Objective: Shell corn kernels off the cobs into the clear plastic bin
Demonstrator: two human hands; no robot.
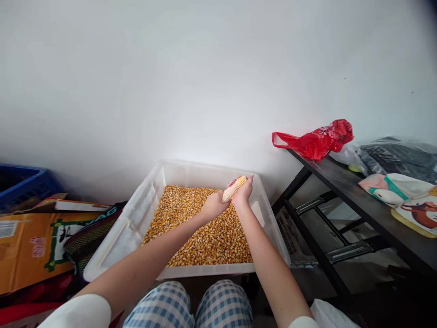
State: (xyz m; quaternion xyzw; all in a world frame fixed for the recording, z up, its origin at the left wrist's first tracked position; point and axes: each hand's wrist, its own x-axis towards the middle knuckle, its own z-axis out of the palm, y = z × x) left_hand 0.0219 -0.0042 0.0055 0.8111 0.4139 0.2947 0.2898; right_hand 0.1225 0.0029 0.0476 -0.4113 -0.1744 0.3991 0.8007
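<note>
A corn cob (232,191), pale and stripped along most of its length, has yellow kernels left at its upper right end. My left hand (215,203) is closed round its lower end. At the upper end my right hand (244,191) grips the cob, with its fingers partly hidden behind it. Both hands are above a white translucent plastic bin (136,214). Loose yellow corn kernels (211,241) cover much of the bin's floor, heaped away from its left side.
To the right stands a black table (327,177) bearing a red plastic bag (321,140) and a printed cloth item (409,196). On the left are a cardboard box (23,246), a dark mesh bag (92,241) and a blue crate (30,184). A white wall (205,82) rises behind.
</note>
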